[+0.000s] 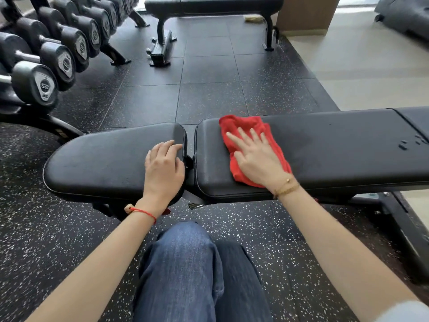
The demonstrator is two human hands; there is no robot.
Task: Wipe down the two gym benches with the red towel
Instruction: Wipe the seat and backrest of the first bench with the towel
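Head view: flat right hand (pixel 257 159) presses crumpled red towel (pixel 243 126) on smooth padded bench (pixel 336 147); left hand (pixel 163 168) rests relaxed.

Padded vinyl, terry cloth, speckled rubber.
Your near bench (pixel 325 145) wears smooth black leather-like padding with a soft sheen; the far bench (pixel 220 3) looks the same. The towel (pixel 246 126) is nubby red cloth. The floor (pixel 209 73) is matt, white-flecked rubber tile. The dumbbells (pixel 34 82) have dull rubbery heads. Your jeans (pixel 185 275) are denim.
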